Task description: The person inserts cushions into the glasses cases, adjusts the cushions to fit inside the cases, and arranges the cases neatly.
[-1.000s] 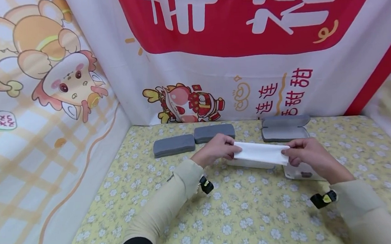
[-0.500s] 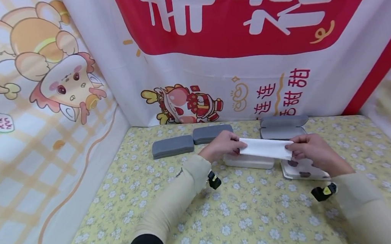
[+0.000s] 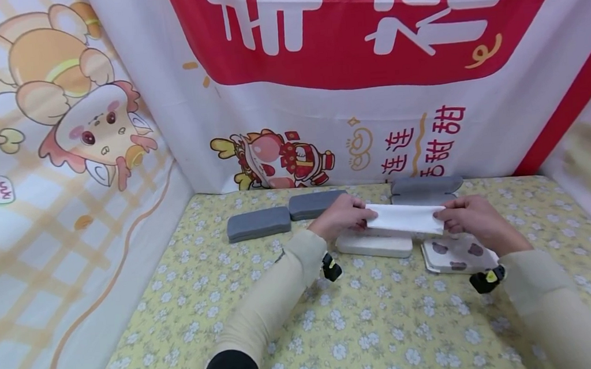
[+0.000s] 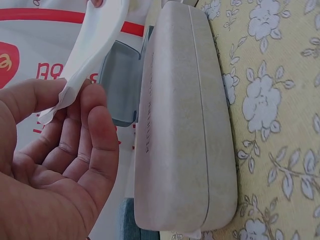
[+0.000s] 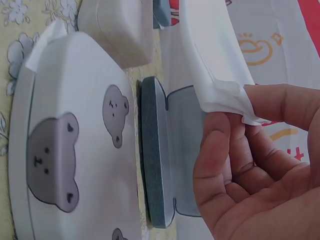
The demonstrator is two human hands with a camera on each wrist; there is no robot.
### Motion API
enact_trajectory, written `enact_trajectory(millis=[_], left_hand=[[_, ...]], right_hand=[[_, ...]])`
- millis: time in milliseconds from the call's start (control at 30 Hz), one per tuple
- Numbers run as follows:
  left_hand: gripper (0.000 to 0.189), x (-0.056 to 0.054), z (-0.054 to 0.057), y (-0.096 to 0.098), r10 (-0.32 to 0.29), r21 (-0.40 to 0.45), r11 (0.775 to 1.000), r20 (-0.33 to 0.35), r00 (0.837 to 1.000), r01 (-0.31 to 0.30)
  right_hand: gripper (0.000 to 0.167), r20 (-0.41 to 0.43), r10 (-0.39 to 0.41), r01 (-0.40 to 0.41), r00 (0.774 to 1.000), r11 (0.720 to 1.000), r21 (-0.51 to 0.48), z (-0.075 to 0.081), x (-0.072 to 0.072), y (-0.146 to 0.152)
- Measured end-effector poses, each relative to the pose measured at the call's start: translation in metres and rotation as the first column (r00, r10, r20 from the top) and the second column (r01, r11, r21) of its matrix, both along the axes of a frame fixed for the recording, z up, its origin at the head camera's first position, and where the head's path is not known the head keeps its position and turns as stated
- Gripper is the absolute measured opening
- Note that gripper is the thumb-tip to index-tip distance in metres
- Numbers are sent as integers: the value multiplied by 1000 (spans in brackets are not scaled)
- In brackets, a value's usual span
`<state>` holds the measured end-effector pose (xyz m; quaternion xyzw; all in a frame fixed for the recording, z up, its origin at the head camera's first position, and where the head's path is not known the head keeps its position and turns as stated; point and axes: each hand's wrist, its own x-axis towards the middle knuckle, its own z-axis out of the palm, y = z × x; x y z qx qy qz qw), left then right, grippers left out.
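Between my two hands a folded white tissue point(image 3: 404, 218) is stretched out as a long flat strip, lifted above the table. My left hand point(image 3: 342, 214) pinches one end between thumb and fingers; my right hand point(image 3: 478, 222) pinches the other. Behind the strip lies an open grey glasses case point(image 3: 425, 186), its lid tipped back and partly covered by the tissue. Just below the tissue sits a closed cream glasses case point(image 4: 180, 125). A closed white case with bear prints point(image 5: 95, 150) lies near my right hand, a white scrap poking from its edge.
Two closed grey glasses cases, one point(image 3: 258, 223) at the left and one point(image 3: 314, 204) partly behind my left hand, lie on the flowered yellow tablecloth point(image 3: 359, 330). A printed white and red cloth point(image 3: 350, 82) hangs behind the table's far edge.
Both hands have carried the stretched tissue away from me and slightly right, toward the open grey case. The cream and bear-print cases now show more fully.
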<state>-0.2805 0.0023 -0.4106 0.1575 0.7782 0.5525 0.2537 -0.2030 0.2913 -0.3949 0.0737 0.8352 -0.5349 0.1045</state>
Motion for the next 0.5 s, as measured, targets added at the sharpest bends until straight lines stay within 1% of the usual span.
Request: enact_trajectory(millis=[233,333,400,500], left_hand=[[24,-5,-5,12,-4,-4,1000,4,1000,4],[24,-7,-8,17,-1,11,1000,7,1000,1],[24,-8,-8,20,1,19,1000,-2,1000,-1],[25,-10,-10,25,2,39,999,-15,1000,-1]], right_hand=[[39,8,-16,16,1000,1000,6,-4,-5,9],[38,34,-20,19,999,999,28,-4,-9,11],[37,45,-22,20,999,999,44,-4,-12,12],[36,38,-25,23,999,998,55,-5,-16,14]])
